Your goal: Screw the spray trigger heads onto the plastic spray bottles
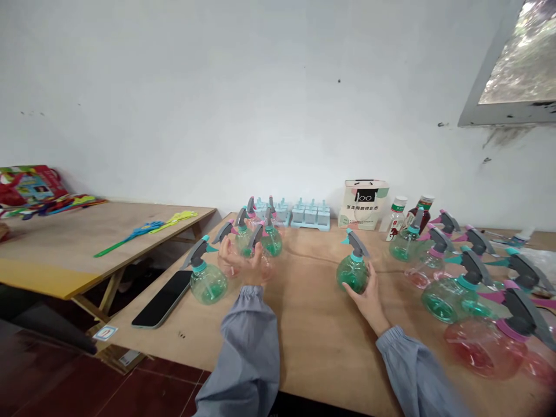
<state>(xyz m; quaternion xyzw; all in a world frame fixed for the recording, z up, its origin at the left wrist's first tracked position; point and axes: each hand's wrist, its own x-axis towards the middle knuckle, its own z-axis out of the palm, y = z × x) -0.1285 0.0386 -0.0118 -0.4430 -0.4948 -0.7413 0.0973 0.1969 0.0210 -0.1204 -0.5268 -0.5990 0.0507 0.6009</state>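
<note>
My right hand (368, 292) is wrapped round the base of a green spray bottle (353, 267) with a grey trigger and teal collar, standing upright on the wooden table (313, 330). My left hand (243, 260) is raised palm up with fingers curled around a clear pinkish spray bottle (260, 255) at the edge of a cluster of green and pink spray bottles (256, 231). A green spray bottle (207, 277) stands just left of that hand.
A black phone (163, 298) lies near the table's left edge. Several spray bottles (473, 284) crowd the right side. Blue ice-lolly moulds (310, 214), a paper bag (364, 204) and two drink bottles (408, 217) line the wall. A second table (65, 243) at left holds plastic swatters.
</note>
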